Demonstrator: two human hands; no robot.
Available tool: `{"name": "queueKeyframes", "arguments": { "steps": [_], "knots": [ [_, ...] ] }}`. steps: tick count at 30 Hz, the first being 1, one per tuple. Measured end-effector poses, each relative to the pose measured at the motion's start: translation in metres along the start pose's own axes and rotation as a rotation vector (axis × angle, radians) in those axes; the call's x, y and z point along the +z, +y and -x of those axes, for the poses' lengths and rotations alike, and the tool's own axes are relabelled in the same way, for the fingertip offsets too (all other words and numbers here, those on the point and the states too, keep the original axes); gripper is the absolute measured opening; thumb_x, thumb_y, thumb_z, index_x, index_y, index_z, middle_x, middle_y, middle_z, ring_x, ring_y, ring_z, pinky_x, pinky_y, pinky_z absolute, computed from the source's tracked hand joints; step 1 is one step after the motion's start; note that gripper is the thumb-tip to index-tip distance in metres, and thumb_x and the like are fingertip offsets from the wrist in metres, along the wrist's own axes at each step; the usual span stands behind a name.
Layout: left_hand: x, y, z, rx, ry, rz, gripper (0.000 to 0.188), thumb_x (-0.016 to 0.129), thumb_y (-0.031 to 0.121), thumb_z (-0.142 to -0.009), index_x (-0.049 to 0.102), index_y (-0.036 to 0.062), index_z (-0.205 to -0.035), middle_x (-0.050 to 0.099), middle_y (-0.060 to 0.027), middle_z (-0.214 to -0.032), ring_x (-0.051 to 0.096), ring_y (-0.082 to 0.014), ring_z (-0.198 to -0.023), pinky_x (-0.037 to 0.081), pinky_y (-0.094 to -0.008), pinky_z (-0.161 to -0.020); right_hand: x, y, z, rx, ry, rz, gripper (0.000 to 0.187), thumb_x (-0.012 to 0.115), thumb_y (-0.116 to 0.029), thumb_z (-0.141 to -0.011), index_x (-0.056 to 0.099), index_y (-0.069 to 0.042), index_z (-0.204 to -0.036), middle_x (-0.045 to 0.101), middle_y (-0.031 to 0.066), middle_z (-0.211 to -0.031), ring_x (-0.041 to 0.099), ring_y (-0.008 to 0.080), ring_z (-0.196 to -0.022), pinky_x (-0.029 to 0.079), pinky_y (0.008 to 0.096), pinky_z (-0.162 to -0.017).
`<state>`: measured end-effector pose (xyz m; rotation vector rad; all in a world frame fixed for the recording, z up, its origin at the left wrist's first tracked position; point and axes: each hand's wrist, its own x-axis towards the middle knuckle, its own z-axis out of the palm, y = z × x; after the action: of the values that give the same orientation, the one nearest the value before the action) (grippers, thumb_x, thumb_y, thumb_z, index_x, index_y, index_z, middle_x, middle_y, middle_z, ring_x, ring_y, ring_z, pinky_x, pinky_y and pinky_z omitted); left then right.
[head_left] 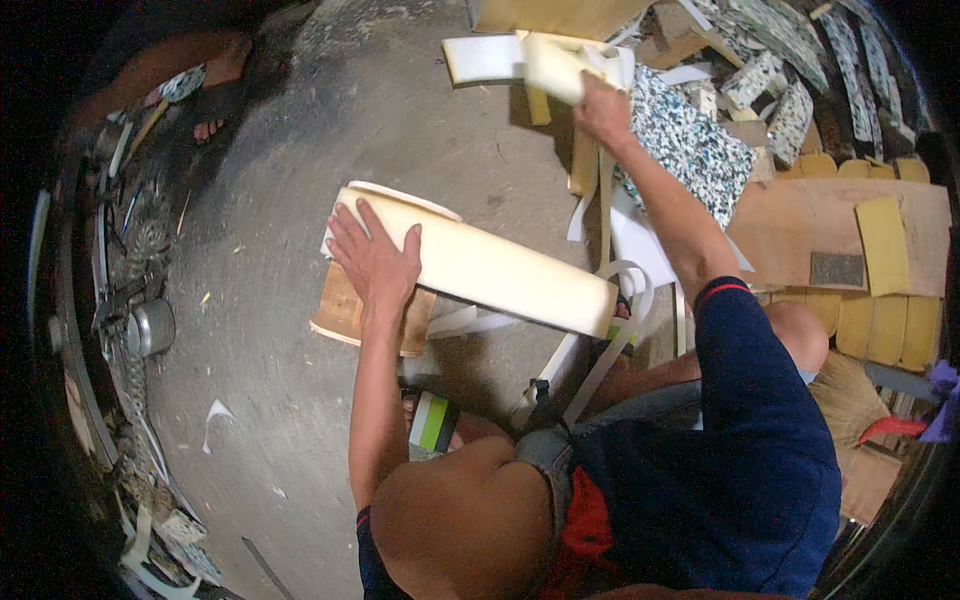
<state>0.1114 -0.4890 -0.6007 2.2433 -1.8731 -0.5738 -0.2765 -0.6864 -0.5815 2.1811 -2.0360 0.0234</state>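
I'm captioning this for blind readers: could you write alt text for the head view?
A person's left hand spreads over a long cream block, while the right hand grips a smaller, blurred cream piece near a speckled sheet. Assorted scraps lie at the upper right.

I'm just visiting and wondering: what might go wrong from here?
The long cream block might tip or slide: the left hand lies flat near one end, while the other end juts well past the wooden support.

The cream piece in the right hand could knock nearby offcuts about, since it is close to the speckled sheet and other scraps.
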Motion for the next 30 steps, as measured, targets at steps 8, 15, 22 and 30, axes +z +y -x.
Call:
{"name": "queueKeyframes", "arguments": {
  "steps": [8, 15, 22, 30],
  "knots": [
    [0.013, -0.009, -0.001, 0.085, 0.135, 0.048, 0.094, 0.060, 0.052, -0.093, 0.024, -0.0085, -0.155, 0.015, -0.0373, -0.160, 0.007, -0.0508, -0.152, 0.004, -0.0582, -0.123, -0.076, 0.041, -0.022, -0.011, 0.587, 0.049, 0.081, 0.074, -0.053, -0.084, 0.039, -0.005, -0.140, 0.049, 0.0226, -0.133, 0.050, 0.0423, -0.121, 0.044, 0.0475, -0.100],
    [-0.003, -0.020, -0.013, 0.092, 0.067, 0.136, 0.089, 0.070, 0.050, -0.087, 0.039, -0.0043, -0.151, 0.027, -0.0335, -0.157, 0.022, -0.0475, -0.147, 0.016, -0.0568, -0.120, -0.049, -0.086, 0.101, -0.418, -0.071, -0.450, 0.056, 0.068, -0.047, -0.089, 0.068, 0.001, -0.117, 0.070, 0.0254, -0.110, 0.067, 0.0418, -0.103, 0.052, 0.0473, -0.096],
    [-0.004, -0.022, -0.005, 0.114, 0.130, 0.111, 0.088, 0.073, 0.050, -0.086, 0.040, -0.0011, -0.150, 0.030, -0.0304, -0.156, 0.026, -0.0458, -0.145, 0.018, -0.0567, -0.120, -0.032, -0.162, 0.156, 0.069, -0.974, -0.791, 0.064, 0.062, -0.056, -0.090, 0.072, 0.000, -0.121, 0.074, 0.0194, -0.102, 0.070, 0.0308, -0.095, 0.055, 0.0402, -0.084],
    [-0.001, -0.016, -0.005, 0.121, 0.157, 0.064, 0.086, 0.074, 0.047, -0.086, 0.041, -0.0039, -0.148, 0.031, -0.0320, -0.154, 0.026, -0.0481, -0.145, 0.021, -0.0568, -0.119, -0.021, -0.154, 0.149, 0.111, -1.049, -0.940, 0.066, 0.063, -0.052, -0.092, 0.067, 0.006, -0.122, 0.070, 0.0241, -0.105, 0.069, 0.0313, -0.097, 0.056, 0.0429, -0.078]
  ]
}}
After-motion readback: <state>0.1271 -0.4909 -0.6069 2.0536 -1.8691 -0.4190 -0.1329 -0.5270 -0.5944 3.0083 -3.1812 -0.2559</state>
